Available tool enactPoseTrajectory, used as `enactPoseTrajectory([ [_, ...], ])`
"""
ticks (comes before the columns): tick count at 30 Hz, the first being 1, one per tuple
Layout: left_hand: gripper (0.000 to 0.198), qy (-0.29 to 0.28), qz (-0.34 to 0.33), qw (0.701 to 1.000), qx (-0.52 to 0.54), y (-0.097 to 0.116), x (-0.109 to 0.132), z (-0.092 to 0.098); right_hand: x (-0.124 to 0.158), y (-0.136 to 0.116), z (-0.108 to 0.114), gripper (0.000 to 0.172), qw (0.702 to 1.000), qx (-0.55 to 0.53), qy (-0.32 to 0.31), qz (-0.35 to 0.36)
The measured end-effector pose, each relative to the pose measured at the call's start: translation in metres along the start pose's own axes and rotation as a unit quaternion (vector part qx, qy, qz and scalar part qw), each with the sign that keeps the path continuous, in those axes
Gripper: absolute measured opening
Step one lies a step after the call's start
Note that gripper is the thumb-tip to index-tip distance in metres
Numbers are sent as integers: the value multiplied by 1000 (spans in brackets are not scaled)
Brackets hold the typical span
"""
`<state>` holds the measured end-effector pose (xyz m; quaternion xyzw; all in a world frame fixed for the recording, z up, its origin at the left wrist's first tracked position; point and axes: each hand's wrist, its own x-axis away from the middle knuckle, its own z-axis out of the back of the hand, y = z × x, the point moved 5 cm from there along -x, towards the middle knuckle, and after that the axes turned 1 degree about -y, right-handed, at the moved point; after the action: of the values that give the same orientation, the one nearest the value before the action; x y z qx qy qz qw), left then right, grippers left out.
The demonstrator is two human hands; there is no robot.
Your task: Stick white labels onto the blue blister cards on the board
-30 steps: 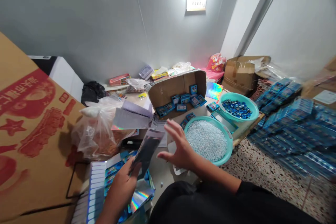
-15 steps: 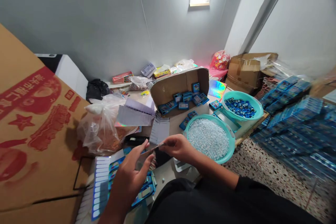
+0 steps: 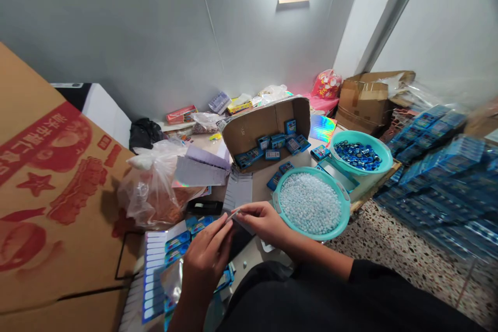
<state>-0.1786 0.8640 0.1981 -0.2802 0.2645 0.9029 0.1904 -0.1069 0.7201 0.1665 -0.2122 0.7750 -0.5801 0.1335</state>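
My left hand [image 3: 208,251] and my right hand [image 3: 265,222] meet in front of my body. Their fingertips pinch opposite ends of a thin, pale flat piece [image 3: 233,214], seen nearly edge-on; its kind cannot be made out. Beside the left wrist shows a shiny clear plastic piece [image 3: 172,281]; whether that hand holds it is unclear. Below the left hand lie blue printed small boxes [image 3: 177,241] and a blue-edged sheet with white tabs [image 3: 153,275]. To the right of my right hand stands a turquoise basin of white beads [image 3: 309,202].
A second turquoise basin [image 3: 360,151] holds blue pieces. An open cardboard box [image 3: 252,127] with small blue boxes lies behind. On the left are a large carton [image 3: 50,207] and a clear bag [image 3: 146,192]. Stacked blue packs [image 3: 439,187] stand on the right.
My left fingers, spread apart before, have closed on the flat piece, which has turned and looks narrower. The clear plastic piece now shows beside my left wrist. The view has shifted slightly.
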Motion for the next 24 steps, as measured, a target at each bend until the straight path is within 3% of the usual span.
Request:
enactPoseTrajectory([
  [5,25,38,11,998,47,6,9,-1,-6,12,2,42,1000,10,20,-4],
  [6,23,48,27,995,81,7,13,-1,-10,18,7,44,999,11,40,-5],
  [8,15,89,124,973,172,2,27,1,-22,33,22,47,994,53,98,-12],
  [10,6,157,280,918,233,-13,49,5,-36,49,44,47,978,131,159,-29],
  [12,16,209,417,849,249,-32,76,9,-47,63,67,44,957,207,198,-51],
  [16,45,227,559,741,295,-71,124,13,-50,77,95,46,920,308,234,-65],
  [19,56,206,601,715,291,-87,144,14,-40,69,79,61,880,426,212,-6],
  [21,58,187,600,730,267,-88,146,15,-33,61,46,54,861,490,119,67],
  [24,59,167,582,752,259,-84,138,10,-24,55,-9,41,892,427,-50,139],
])
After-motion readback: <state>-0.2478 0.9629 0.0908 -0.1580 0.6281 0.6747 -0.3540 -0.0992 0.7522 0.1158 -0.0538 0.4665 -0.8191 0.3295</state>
